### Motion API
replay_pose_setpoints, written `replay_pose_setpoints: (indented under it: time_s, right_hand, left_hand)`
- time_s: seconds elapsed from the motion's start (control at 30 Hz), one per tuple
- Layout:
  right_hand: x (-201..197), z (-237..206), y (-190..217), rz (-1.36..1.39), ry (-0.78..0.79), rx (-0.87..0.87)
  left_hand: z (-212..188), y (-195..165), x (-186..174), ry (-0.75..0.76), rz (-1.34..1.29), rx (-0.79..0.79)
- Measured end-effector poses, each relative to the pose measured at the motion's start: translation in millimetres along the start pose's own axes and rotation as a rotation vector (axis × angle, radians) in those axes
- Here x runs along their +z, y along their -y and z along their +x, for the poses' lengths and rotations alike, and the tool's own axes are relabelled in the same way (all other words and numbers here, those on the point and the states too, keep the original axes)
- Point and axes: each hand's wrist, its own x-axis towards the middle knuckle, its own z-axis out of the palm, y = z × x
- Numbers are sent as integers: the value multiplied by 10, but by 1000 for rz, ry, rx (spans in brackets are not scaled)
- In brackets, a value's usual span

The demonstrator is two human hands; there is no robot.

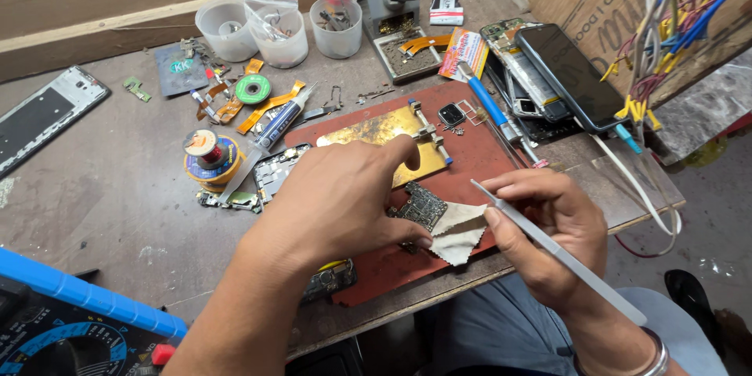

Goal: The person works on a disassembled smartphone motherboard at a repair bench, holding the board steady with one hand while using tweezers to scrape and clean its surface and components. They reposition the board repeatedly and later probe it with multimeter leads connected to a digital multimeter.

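My left hand [345, 196] rests palm down on a dark red work mat [470, 157], its thumb and fingers pressing a small grey cloth [458, 229] and a dark phone circuit board [421, 205]. A brass-coloured board holder [384, 131] lies on the mat just beyond that hand. My right hand [548, 227] hovers at the mat's near right edge and holds metal tweezers [564, 254]. The tweezer tips point up and left, just above the cloth. The right wrist wears a metal bangle [658, 356].
On the worn bench sit three plastic cups [278, 27], a solder wire spool [207, 153], a green tape roll [253, 88], a syringe tube [282, 119], a blue-handled tool [489, 102] and phones [568, 74]. A multimeter [70, 329] sits near left, coloured wires [681, 16] hang right.
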Motion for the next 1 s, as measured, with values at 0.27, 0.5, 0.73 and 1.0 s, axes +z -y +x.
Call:
replay_pose_setpoints:
  time_s: [0.27,0.5,0.73,1.0]
  right_hand:
    - [17,-34,-34,-20,-12,-19]
    - [-11,23,-12,26,-24,-3]
    - [-157,-4,35,14,-103,-169]
    - [-572,268,239,-641,156,278]
  left_hand:
    - [30,-47,34,101,13,-34]
    - [46,22,85,43,-154,40]
    - [78,38,36,85,-345,-39]
    - [57,63,-16,-46,-616,-105]
